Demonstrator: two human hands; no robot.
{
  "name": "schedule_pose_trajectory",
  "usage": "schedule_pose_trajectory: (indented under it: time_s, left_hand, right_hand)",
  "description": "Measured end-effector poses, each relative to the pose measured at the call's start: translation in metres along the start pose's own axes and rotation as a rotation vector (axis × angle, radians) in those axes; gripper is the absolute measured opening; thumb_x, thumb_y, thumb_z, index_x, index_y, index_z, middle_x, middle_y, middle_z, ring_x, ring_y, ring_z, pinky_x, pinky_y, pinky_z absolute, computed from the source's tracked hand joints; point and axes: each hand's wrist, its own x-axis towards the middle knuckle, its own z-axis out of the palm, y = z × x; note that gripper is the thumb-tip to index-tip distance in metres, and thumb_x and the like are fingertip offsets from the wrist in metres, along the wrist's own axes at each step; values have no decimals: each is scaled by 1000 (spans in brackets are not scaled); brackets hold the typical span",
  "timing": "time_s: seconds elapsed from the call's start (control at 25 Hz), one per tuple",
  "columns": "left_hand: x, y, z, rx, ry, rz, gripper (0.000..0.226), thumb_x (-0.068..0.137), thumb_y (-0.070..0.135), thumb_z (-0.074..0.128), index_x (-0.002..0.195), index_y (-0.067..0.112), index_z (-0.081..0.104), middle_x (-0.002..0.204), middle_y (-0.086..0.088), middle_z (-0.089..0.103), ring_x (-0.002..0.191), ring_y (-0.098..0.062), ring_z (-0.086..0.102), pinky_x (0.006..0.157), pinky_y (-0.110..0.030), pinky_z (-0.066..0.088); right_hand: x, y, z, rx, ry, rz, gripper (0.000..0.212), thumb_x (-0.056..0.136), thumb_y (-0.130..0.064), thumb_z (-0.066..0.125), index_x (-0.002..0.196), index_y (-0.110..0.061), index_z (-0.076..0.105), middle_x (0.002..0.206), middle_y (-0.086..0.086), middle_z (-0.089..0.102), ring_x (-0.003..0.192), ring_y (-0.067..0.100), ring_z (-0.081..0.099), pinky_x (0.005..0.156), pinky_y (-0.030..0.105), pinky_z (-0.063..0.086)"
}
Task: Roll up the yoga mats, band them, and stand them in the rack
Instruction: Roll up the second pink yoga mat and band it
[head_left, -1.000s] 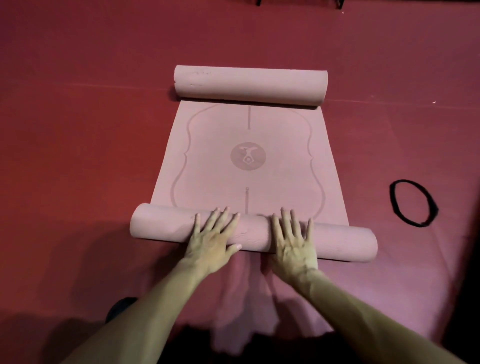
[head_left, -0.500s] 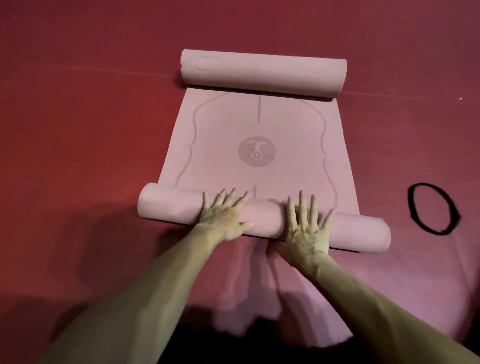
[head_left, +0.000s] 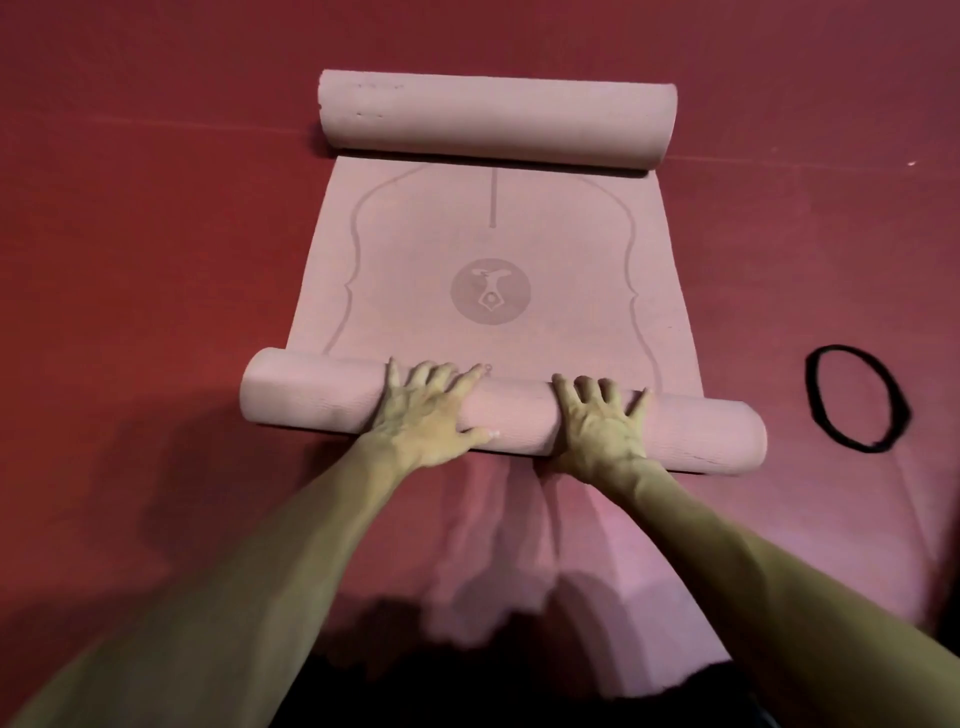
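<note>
Mat roll (head_left: 322, 395): left hand (head_left: 431, 415), right hand (head_left: 602, 431) pressing flat.

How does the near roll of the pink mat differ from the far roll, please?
The near roll has the left hand and right hand on it; the far roll lies untouched. The near roll slants, its right end nearer the camera; the far roll lies straighter. Both are pink, lying on the red floor.

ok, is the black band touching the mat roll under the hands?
Apart. The head view shows a strip of bare red floor between the black band and the right end of the near roll.
</note>
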Motion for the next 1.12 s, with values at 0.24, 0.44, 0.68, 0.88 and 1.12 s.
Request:
schedule_pose_trajectory:
  time_s: [0.24,0.44,0.68,0.88,1.12]
  left_hand:
    - [-15,2,13,61,156,1,86,86,80,39,159,39,17,158,-1,35,147,-22,28,119,-67,7]
    - [-21,4,28,61,236,-26,87,82,80,30,157,36,25,153,-8,44,142,-27,35,117,-70,10]
    - [-8,4,17,34,118,-58,92,84,83,32,160,39,5,166,-7,23,153,-28,15,120,-67,-2]
    - [1,6,11,27,80,-141,94,89,83,26,159,35,-14,170,-9,-11,156,-30,-11,117,-70,-7]
    - [4,1,15,127,73,-106,111,80,86,44,156,39,-22,170,-9,-13,156,-36,-11,115,-74,1]
  right_hand:
    - [-12,-1,11,-104,175,-18,103,72,-54,79,153,-28,21,143,1,42,134,31,36,114,73,16]
    - [-12,2,20,-118,251,-60,99,72,-45,77,154,-25,26,144,4,44,134,34,38,113,71,18]
    - [3,7,5,-35,91,-115,139,58,-72,79,161,-22,-1,167,6,7,156,31,1,118,70,4]
    - [32,21,-14,-42,53,-260,145,55,-74,79,159,-23,-8,170,7,-4,156,27,-18,120,67,-7]
    - [5,6,9,-77,313,-166,135,53,-60,82,160,-10,18,167,20,16,155,37,8,120,68,9]
